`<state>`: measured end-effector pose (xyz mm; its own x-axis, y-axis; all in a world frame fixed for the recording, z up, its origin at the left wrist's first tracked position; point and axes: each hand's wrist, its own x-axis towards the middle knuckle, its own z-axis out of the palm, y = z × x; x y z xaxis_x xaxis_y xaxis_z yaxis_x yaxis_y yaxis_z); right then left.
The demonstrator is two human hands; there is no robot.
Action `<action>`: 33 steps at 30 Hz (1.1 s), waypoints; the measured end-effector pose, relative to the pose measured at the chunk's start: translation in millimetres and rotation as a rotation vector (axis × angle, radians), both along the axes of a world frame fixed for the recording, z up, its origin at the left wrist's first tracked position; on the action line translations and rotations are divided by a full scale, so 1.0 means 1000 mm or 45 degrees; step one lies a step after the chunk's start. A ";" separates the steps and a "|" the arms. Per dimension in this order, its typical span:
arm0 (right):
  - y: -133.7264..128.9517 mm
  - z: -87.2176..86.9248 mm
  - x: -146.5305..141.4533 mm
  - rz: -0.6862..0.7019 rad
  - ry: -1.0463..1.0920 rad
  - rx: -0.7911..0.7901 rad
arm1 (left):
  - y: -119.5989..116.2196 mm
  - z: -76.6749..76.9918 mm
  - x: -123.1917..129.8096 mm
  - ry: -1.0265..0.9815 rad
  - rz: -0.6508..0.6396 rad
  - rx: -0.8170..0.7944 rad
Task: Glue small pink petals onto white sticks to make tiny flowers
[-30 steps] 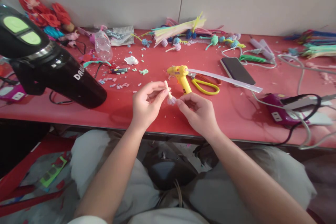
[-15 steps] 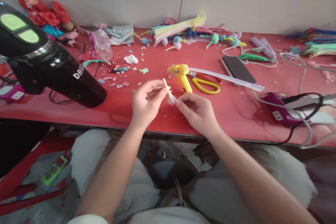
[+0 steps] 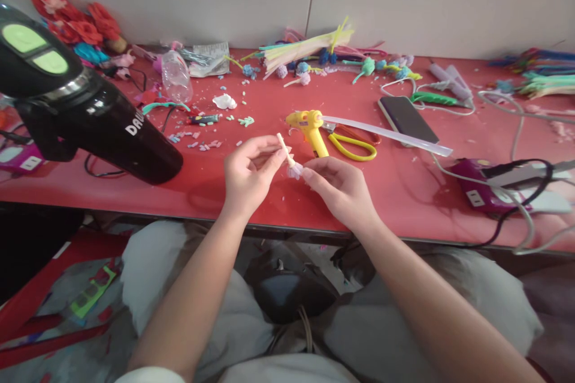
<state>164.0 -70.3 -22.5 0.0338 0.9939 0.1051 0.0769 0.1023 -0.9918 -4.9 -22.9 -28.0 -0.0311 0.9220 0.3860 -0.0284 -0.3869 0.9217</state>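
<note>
Between thumb and fingers, my left hand (image 3: pixel 254 176) pinches the cream stem of a small pipe-cleaner flower (image 3: pixel 294 170). Its pale lilac head points down and to the right, above the red tabletop. My right hand (image 3: pixel 344 190) is closed at the head's right side, thumb and fingertip pinching the lilac petals. Just beyond the hands lies a yellow hot glue gun (image 3: pixel 309 127) with a long clear glue stick (image 3: pixel 386 134) in its back end. Pliers with yellow and red handles (image 3: pixel 353 146) rest beside it.
A large black tumbler-like thing (image 3: pixel 103 114) looms at the left. Lilac and green snippets (image 3: pixel 204 145) lie scattered near a clear plastic bottle (image 3: pixel 176 78). Along the wall are bundled pipe cleaners (image 3: pixel 305 51). At right are a phone (image 3: pixel 408 119) and a purple power strip (image 3: pixel 480 185) with cables.
The flower has turned slightly, so more of its lilac head shows. Both hands have shifted only a little and keep their pinch.
</note>
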 end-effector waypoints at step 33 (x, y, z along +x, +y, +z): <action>0.001 -0.007 -0.002 0.002 -0.057 0.036 | -0.003 -0.002 0.002 -0.004 -0.004 0.029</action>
